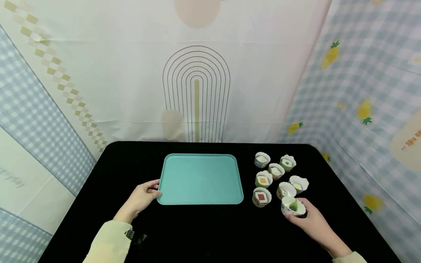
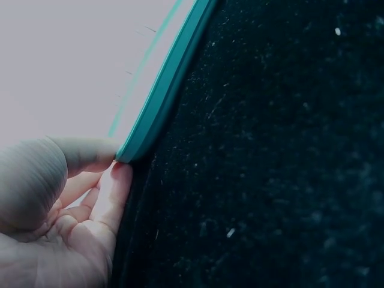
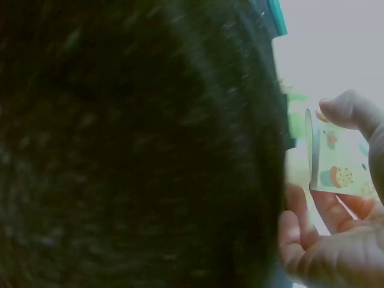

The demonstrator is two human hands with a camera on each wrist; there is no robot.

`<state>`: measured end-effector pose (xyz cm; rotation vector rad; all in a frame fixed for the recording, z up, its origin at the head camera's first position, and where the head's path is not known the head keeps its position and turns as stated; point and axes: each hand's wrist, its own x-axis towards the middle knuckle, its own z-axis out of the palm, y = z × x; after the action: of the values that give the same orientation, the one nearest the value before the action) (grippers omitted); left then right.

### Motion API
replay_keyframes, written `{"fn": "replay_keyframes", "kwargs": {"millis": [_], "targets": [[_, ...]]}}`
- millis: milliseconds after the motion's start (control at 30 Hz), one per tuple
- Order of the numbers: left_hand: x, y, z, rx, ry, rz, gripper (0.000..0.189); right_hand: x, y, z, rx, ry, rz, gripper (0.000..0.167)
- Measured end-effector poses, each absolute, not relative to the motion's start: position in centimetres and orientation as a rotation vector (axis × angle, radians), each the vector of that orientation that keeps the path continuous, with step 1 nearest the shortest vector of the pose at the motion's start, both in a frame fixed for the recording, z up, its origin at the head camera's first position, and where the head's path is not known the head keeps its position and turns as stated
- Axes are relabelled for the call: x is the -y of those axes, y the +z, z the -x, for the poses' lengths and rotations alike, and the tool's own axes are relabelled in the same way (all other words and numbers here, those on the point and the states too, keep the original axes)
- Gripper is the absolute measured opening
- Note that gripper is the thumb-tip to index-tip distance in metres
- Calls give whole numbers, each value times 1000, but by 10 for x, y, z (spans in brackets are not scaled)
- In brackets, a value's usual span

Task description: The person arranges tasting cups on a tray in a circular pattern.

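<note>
My left hand (image 1: 140,199) pinches the rim of a teal rectangular tray (image 1: 200,179) near its front left corner. In the left wrist view the thumb lies over the tray's rim (image 2: 162,90) and a finger comes from below. My right hand (image 1: 314,221) grips a scalloped paper baking cup (image 1: 287,211) with something frilly and green inside. Cupcake prints show on this cup's wall (image 3: 339,162) in the right wrist view, with the thumb on one side and fingers on the other. Right behind it stands another paper cup (image 1: 286,190).
Several more paper cups stand right of the tray, among them one with a dark red square (image 1: 261,197), one with an orange square (image 1: 264,179) and one with something yellow (image 1: 298,184). Black cloth covers the table (image 1: 197,233). Patterned curtains (image 1: 131,91) hang behind and at both sides.
</note>
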<state>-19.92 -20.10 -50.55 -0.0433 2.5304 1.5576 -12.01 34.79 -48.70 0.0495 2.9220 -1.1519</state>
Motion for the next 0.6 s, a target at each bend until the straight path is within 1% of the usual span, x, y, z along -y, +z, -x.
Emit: {"fn": "replay_keyframes", "kwargs": {"millis": [200, 300, 467, 600], "targets": [[205, -503, 197, -2539, 1544, 32, 51, -320, -456, 125, -2986, -1178, 87, 57], [204, -504, 196, -2539, 1539, 25, 51, -300, -439, 134, -2912, -1299, 140, 58], [203, -505, 197, -2536, 1543, 15, 51, -256, -417, 154, -2784, -1466, 138, 61], [199, -506, 198, -2537, 1548, 1, 51, -218, -412, 165, -2677, -1610, 146, 63]]}}
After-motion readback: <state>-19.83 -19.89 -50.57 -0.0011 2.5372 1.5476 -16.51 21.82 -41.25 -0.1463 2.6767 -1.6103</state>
